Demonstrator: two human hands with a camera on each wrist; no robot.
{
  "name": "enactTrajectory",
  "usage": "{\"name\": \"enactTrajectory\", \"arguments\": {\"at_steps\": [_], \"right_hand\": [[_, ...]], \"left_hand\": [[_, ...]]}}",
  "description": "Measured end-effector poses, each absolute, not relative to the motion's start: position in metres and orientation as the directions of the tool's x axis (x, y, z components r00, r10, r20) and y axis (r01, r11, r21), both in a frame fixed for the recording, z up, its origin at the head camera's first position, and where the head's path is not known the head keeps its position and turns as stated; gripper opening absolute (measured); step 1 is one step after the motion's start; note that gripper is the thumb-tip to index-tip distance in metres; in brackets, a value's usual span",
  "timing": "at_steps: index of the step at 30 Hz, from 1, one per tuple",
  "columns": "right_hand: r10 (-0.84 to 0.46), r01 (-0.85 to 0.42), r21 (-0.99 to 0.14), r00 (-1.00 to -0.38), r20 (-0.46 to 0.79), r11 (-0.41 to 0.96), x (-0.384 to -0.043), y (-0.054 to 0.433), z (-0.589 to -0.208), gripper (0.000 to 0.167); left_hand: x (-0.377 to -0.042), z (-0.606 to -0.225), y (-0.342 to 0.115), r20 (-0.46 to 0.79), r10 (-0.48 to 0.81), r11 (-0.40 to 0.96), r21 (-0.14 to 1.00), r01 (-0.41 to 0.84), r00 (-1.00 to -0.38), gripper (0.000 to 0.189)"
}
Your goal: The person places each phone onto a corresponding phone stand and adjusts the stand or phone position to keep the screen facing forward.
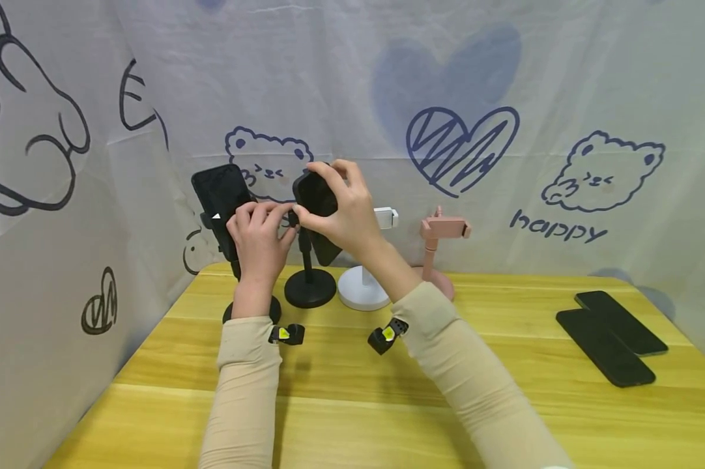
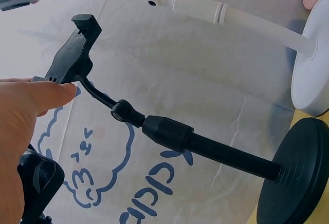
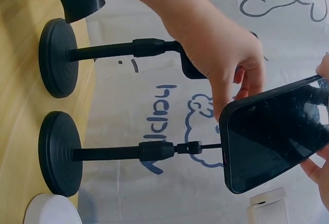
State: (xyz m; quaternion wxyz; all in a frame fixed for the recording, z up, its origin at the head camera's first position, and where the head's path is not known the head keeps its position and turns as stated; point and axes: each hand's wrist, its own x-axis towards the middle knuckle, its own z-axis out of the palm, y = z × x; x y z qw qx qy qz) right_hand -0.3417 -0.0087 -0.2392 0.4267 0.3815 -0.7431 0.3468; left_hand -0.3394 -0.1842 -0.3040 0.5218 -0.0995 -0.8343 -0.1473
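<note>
My right hand [image 1: 355,218] holds a black phone [image 3: 277,131] by its edges, tilted, in front of the second black phone stand [image 1: 309,288]. With thumb and fingers, my left hand [image 1: 260,244] pinches one end of that stand's black clamp [image 2: 74,52]; the clamp shows no phone in it in the left wrist view. The held phone is apart from the clamp there, and in the head view it covers part of the stand. Behind my left hand, another black phone [image 1: 220,192] leans in the leftmost black stand [image 1: 275,311].
Right of the black stands are a white phone stand [image 1: 364,298] and a pink phone stand [image 1: 445,227]. Two black phones [image 1: 604,348] lie overlapping on the right of the wooden table [image 1: 352,430]. A drawn-on white cloth [image 1: 352,78] hangs close behind the stands.
</note>
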Motion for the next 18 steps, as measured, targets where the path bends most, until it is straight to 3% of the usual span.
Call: {"name": "enactTrajectory", "arguments": {"at_steps": [18], "right_hand": [[-0.252,-0.865,-0.253,-0.385,0.888,0.433,-0.358,-0.02,-0.248,0.059]], "left_hand": [[-0.337,-0.303,-0.183,0.886,-0.003,0.938,0.162,0.305,-0.463,0.032]]}}
